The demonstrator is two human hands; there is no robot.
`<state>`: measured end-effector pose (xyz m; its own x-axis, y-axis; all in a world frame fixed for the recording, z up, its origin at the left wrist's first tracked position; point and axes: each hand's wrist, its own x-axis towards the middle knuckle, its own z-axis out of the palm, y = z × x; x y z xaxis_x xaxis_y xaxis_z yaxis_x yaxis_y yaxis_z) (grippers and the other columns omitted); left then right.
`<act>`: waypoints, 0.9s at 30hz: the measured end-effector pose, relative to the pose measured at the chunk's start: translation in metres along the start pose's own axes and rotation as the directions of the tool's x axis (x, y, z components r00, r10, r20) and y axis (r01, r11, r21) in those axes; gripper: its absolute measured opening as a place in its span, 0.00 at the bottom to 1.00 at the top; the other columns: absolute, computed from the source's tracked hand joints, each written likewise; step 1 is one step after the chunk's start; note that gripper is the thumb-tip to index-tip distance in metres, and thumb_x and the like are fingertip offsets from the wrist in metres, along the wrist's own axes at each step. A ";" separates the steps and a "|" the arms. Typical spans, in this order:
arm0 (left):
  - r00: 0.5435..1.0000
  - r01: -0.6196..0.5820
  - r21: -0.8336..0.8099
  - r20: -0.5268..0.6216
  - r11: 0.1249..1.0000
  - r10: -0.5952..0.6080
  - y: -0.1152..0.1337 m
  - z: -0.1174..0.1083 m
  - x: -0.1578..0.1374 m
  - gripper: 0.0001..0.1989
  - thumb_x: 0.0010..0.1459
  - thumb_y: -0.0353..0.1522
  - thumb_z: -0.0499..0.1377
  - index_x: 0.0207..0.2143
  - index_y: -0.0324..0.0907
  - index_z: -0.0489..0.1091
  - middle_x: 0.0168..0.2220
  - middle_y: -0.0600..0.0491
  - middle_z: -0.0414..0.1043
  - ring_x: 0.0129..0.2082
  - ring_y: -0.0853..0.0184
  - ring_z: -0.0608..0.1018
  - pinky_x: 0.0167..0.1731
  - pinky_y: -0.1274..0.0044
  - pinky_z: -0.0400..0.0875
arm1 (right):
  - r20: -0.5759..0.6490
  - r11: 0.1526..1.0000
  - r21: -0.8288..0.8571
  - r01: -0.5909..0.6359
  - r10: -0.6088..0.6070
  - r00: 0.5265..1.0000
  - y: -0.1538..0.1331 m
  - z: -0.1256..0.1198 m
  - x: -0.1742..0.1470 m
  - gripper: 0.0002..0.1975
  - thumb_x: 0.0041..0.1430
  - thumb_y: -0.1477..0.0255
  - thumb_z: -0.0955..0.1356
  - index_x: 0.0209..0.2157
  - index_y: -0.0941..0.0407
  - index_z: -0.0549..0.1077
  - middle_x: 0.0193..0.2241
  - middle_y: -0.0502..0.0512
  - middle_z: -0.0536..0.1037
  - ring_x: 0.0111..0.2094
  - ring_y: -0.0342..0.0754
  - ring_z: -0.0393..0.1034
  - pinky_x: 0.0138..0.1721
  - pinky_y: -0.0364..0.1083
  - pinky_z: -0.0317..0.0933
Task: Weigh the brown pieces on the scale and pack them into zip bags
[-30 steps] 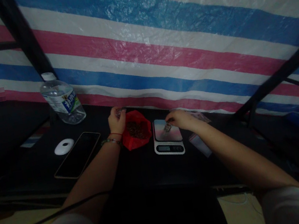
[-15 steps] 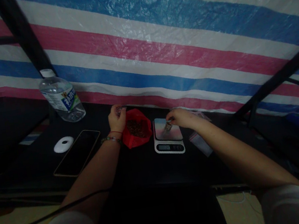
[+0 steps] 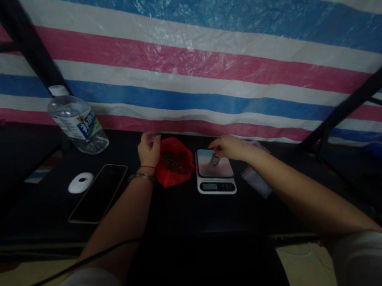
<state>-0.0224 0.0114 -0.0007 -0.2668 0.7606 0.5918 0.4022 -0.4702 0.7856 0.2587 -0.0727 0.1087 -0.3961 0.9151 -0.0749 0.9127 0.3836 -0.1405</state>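
While a crinkled clear plastic piece (image 3: 153, 139) is gripped in the curled fingers of the left hand (image 3: 148, 152), the fingertips of the right hand (image 3: 228, 149) are brought together over the plate of the white scale (image 3: 216, 187); whether anything is pinched there cannot be told from the reflection beneath. Between the hands, nearer the left, is set an open red bag (image 3: 171, 179) with small brown pieces (image 3: 175, 161) inside; it is partly overlapped by the left hand.

The left forearm is crossed by a black cable (image 3: 58, 270). Left of that forearm are laid a dark-screened phone (image 3: 100, 193) and a white oval device (image 3: 81, 183); beyond them, a clear bottle (image 3: 78, 127) is stood upright. A small clear bag (image 3: 257, 181) is partly covered by the right forearm, and more clear plastic (image 3: 260, 145) is seen behind the right wrist. Space beyond both hands is closed off by a striped sheet (image 3: 176, 57).

Compared with half a second earlier, both hands are kept at nearly the same places, and only the view is tipped slightly, with everything shown a little higher.

On the bottle's label, "补水" can be read in white on blue; its finer print and the scale's display are too small to be read.
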 end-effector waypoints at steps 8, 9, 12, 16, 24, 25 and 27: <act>1.000 -0.005 -0.005 -0.004 1.000 0.005 0.002 -0.001 0.000 0.13 0.56 0.39 0.56 0.39 0.39 0.69 0.32 0.50 0.74 0.32 0.64 0.77 0.36 0.73 0.70 | -0.031 0.999 0.054 -0.008 0.009 0.999 0.000 0.008 0.002 0.19 0.50 0.80 0.69 0.46 0.57 0.74 0.37 0.54 0.81 0.36 0.47 0.75 0.37 0.41 0.64; 1.000 0.000 -0.004 -0.006 1.000 0.000 0.002 -0.001 0.000 0.13 0.56 0.39 0.56 0.39 0.40 0.69 0.32 0.50 0.74 0.32 0.64 0.77 0.36 0.73 0.70 | -0.037 0.998 0.058 -0.008 0.010 0.999 0.001 0.009 0.002 0.19 0.50 0.79 0.69 0.46 0.56 0.74 0.37 0.54 0.81 0.36 0.47 0.75 0.37 0.41 0.64; 1.000 0.003 0.006 -0.009 1.000 -0.003 0.002 0.000 -0.001 0.14 0.56 0.39 0.56 0.39 0.40 0.69 0.33 0.50 0.74 0.33 0.64 0.76 0.36 0.73 0.70 | -0.055 0.997 0.080 -0.014 0.019 0.998 0.002 0.009 0.001 0.18 0.50 0.79 0.69 0.45 0.56 0.75 0.38 0.54 0.81 0.36 0.46 0.75 0.37 0.41 0.64; 1.000 0.008 0.006 0.006 1.000 -0.008 0.003 -0.002 -0.001 0.14 0.56 0.40 0.56 0.40 0.40 0.69 0.33 0.49 0.74 0.33 0.64 0.77 0.36 0.73 0.70 | -0.067 0.995 0.100 -0.023 0.030 0.997 0.002 0.006 -0.002 0.16 0.53 0.78 0.68 0.45 0.57 0.75 0.37 0.55 0.81 0.36 0.46 0.75 0.38 0.41 0.65; 1.000 0.015 -0.003 0.004 1.000 -0.015 0.005 -0.002 -0.001 0.15 0.56 0.40 0.56 0.40 0.39 0.70 0.33 0.49 0.74 0.33 0.65 0.77 0.36 0.73 0.71 | -0.252 0.966 0.240 -0.098 0.160 0.954 0.012 0.001 -0.019 0.14 0.59 0.74 0.63 0.44 0.57 0.76 0.38 0.56 0.80 0.36 0.47 0.74 0.40 0.44 0.65; 1.000 0.011 0.002 0.005 1.000 -0.011 0.005 -0.002 -0.001 0.15 0.56 0.40 0.56 0.40 0.39 0.70 0.33 0.50 0.74 0.33 0.65 0.77 0.36 0.74 0.71 | -0.308 0.953 0.284 -0.109 0.198 0.931 0.017 0.004 -0.022 0.14 0.59 0.73 0.62 0.44 0.57 0.75 0.36 0.56 0.80 0.34 0.47 0.74 0.39 0.44 0.65; 1.000 0.004 0.011 0.004 1.000 -0.004 0.006 -0.002 -0.002 0.15 0.56 0.40 0.56 0.39 0.39 0.70 0.32 0.50 0.74 0.32 0.65 0.76 0.36 0.74 0.70 | -0.418 0.923 0.364 -0.125 0.282 0.863 0.028 0.014 -0.027 0.17 0.60 0.71 0.60 0.46 0.58 0.74 0.33 0.55 0.80 0.31 0.46 0.73 0.36 0.44 0.65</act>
<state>-0.0210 0.0068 0.0032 -0.2653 0.7641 0.5881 0.4108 -0.4622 0.7859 0.2934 -0.0888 0.0926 -0.0427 0.9503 0.3083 0.8557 0.1940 -0.4798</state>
